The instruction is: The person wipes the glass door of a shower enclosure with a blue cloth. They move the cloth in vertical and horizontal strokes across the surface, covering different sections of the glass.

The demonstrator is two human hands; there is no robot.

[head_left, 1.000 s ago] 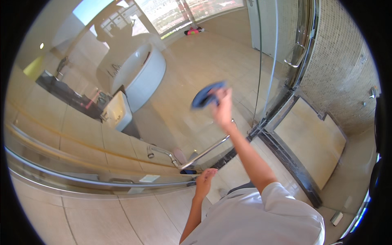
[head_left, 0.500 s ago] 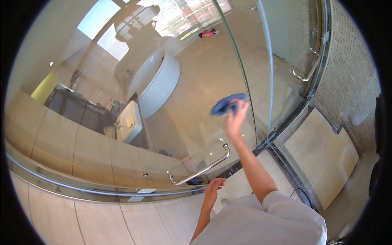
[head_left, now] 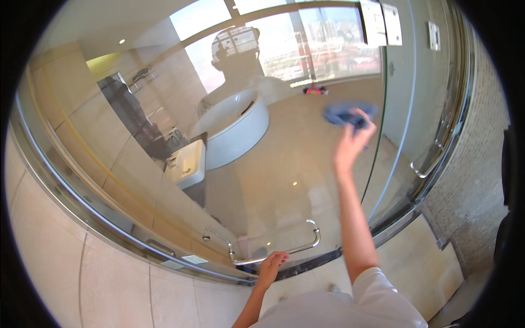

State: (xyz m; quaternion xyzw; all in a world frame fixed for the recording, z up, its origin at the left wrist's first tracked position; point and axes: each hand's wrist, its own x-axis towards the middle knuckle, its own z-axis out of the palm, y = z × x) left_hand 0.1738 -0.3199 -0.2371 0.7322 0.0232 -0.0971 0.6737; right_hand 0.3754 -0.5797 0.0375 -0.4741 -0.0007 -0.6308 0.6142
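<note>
Pressed against the glass shower door (head_left: 295,164), a blue cloth (head_left: 350,113) is bunched under my right hand (head_left: 353,142), whose fingers are closed on it. The right arm reaches up and forward, and the cloth is slightly blurred. Lower down, my left hand (head_left: 273,263) hangs beside the door's chrome bar handle (head_left: 295,249). Its fingers are loosely stretched, overlapping the bar in view; whether they touch it, I cannot tell. Nothing shows in that hand.
A second glass panel with its own chrome handle (head_left: 424,168) stands at the right, beside a mosaic-tiled wall (head_left: 465,131). Metal hinges (head_left: 380,24) join the glass at the top. Through or in the glass appear a white bathtub (head_left: 235,128) and a washbasin (head_left: 186,164).
My right hand has moved up the glass with the blue cloth. My left hand has come closer to the bar handle. The head view has tilted upward, showing more of the windows.
</note>
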